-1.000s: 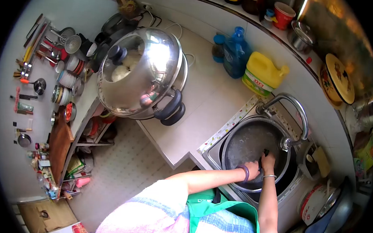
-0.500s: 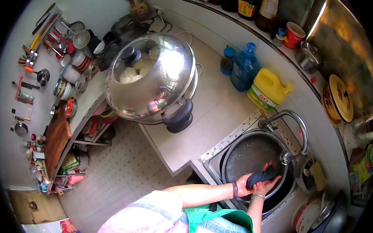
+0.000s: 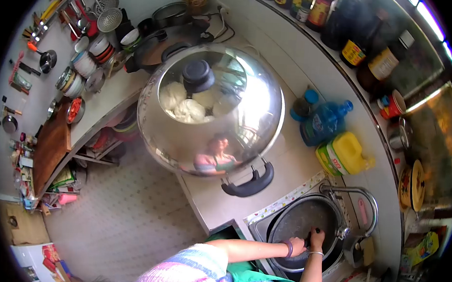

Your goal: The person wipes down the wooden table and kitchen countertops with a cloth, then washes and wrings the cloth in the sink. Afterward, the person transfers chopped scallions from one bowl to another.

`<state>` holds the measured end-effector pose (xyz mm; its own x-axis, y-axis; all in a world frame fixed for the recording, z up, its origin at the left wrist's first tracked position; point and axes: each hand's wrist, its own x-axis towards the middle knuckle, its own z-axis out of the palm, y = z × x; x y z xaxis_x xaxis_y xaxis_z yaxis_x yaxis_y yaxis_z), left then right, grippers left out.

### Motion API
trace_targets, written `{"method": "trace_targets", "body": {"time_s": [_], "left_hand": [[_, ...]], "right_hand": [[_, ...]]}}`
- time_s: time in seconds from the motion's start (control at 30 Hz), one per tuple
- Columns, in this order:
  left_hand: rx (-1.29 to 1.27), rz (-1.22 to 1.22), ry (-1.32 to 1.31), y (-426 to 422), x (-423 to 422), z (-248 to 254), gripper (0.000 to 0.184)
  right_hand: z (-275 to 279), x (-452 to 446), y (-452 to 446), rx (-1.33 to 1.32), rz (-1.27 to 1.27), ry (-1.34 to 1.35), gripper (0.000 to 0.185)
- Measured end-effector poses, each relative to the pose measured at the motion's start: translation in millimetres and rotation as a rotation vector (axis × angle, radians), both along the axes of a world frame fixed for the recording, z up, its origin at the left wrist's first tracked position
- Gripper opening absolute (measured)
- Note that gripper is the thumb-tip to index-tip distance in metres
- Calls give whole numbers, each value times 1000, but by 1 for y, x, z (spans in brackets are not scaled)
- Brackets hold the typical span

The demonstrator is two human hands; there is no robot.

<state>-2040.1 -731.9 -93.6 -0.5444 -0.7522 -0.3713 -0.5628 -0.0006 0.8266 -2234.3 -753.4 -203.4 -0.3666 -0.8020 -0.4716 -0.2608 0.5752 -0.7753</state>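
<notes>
My left hand (image 3: 297, 246), with a purple bangle at the wrist, is closed on a dark cloth (image 3: 307, 242). My right hand (image 3: 317, 238), wearing a silver bangle, grips the same cloth close beside it. Only small dark bits of the cloth show, since the fingers cover most of it. Both hands are over a dark round basin (image 3: 296, 224) that sits in the sink (image 3: 258, 226). A curved metal faucet (image 3: 371, 202) reaches over the basin's right side, its spout end near my right hand.
A large steel steamer (image 3: 205, 145) with a glass-topped lid and white buns inside stands on the counter. Behind it are blue bottles (image 3: 326, 123) and a yellow jug (image 3: 343, 153). Several sauce bottles (image 3: 386, 62) line the ledge. A side counter (image 3: 103, 101) holds bowls.
The cloth was a loose bundle across my open-fingered hands; now both fists are closed around it. The view has shifted, bringing the steamer nearer.
</notes>
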Motion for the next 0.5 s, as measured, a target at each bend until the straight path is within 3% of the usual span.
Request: {"method": "trace_targets", "body": {"time_s": [0.03, 0.1, 0.17, 0.2, 0.33, 0.43, 0.5], "left_hand": [[444, 31, 104, -17, 18, 28, 40], [965, 303, 411, -22, 26, 28, 42], [1295, 335, 698, -18, 22, 12, 40], [1455, 346, 843, -21, 25, 13, 39], [1813, 333, 1080, -14, 26, 28, 37], [2025, 342, 1156, -8, 18, 31, 38], [2131, 315, 1210, -6, 12, 23, 40]], "right_hand": [[32, 15, -4, 40, -37, -132, 18], [77, 38, -6, 50, -162, -487, 24], [108, 53, -7, -17, -334, -933, 31], [125, 62, -9, 2, -421, -964, 42], [102, 38, 12, -164, -547, -959, 42], [94, 43, 14, -435, -239, -1208, 43], [106, 57, 18, -468, -566, -1360, 52]]}}
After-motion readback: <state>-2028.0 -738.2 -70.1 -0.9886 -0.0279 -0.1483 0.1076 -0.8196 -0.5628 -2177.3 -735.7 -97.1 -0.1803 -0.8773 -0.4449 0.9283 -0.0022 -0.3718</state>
